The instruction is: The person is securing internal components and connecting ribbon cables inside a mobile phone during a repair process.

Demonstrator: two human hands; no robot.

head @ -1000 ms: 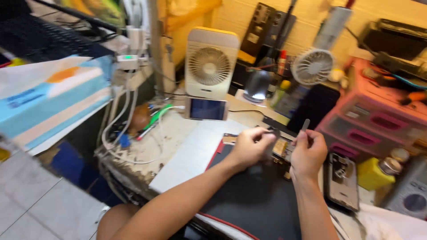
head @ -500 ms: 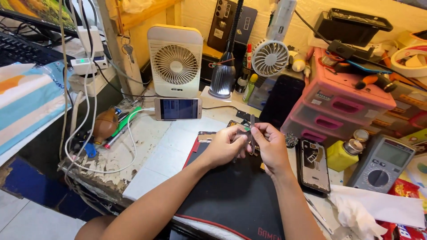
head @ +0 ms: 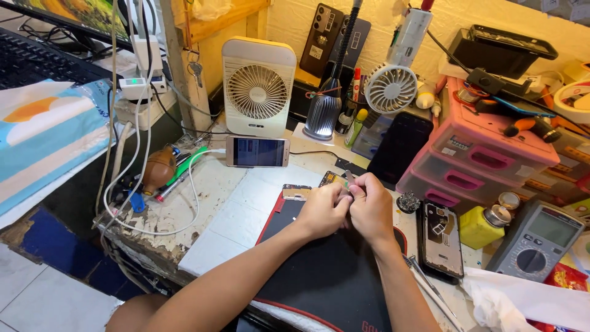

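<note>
Tweezers (head: 348,180), thin and silver, stand out between both hands above the black work mat (head: 332,270), just in front of a small gold phone frame part (head: 297,192) that lies at the mat's upper edge. The left hand (head: 322,212) is closed, its fingers curled in and pressed together against the right hand. The right hand (head: 372,206) is also closed, pinching the tweezers near their tips. Something very small may be held between the fingertips, but it is hidden and I cannot tell what it is.

I judge that the step in hand is fine work on a tiny piece, done with both hands close together over the mat. The next move seems to call for a steady, gentle grip and small motion only, because a little piece can easily fall onto the crowded tabletop (head: 227,209).

Nearby, a dark opened phone (head: 440,238) lies right of the mat, a gold phone (head: 257,151) stands before a white fan (head: 258,87), and a multimeter (head: 532,241) rests at the right.
</note>
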